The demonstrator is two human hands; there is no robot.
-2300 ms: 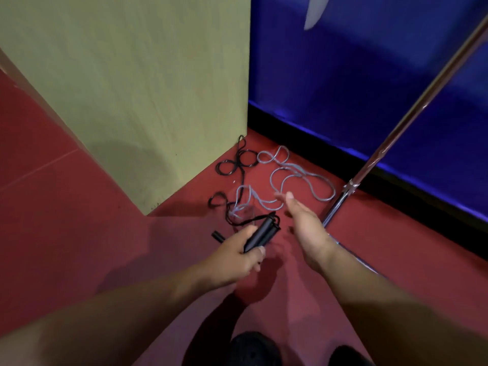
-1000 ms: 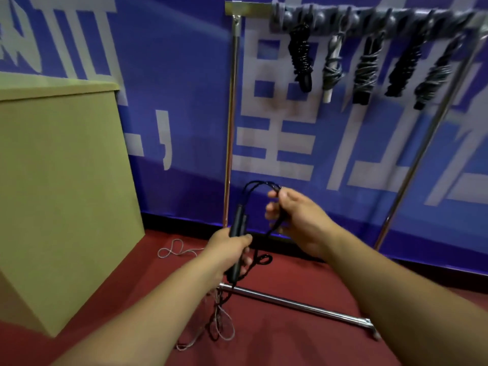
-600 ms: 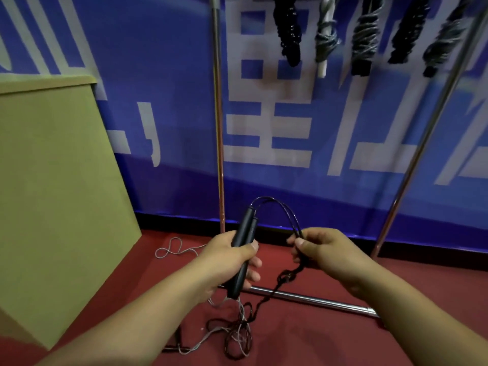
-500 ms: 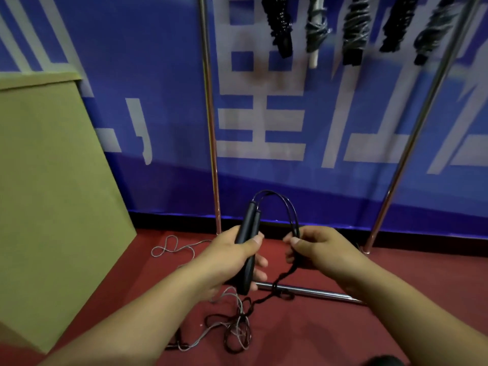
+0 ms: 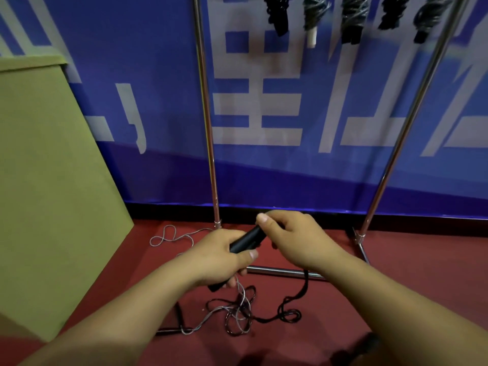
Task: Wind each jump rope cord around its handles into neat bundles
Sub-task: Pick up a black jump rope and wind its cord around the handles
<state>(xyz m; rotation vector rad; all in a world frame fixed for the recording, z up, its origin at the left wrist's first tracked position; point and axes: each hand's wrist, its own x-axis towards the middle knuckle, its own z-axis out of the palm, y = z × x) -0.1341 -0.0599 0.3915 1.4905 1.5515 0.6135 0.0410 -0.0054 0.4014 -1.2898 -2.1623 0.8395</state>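
Observation:
My left hand [image 5: 219, 256] grips the two black jump rope handles [image 5: 244, 241] held side by side, tilted up to the right. My right hand [image 5: 295, 240] is curled over the handles' upper end and holds the black cord [image 5: 303, 289], which drops from under that hand to a loose tangle on the red floor. A grey jump rope [image 5: 237, 311] lies tangled with the black cord on the floor. Its dark handle [image 5: 180, 314] lies near my left forearm.
A metal rack stands ahead, with uprights [image 5: 208, 143] and a floor bar [image 5: 280, 272]. Several wound rope bundles [image 5: 351, 19] hang from its top. A tan box [image 5: 50, 186] stands at the left. A blue banner [image 5: 290, 107] covers the wall.
My right hand has moved from beside the handles onto their upper end, carrying the cord loop down over them. The view has tilted further down.

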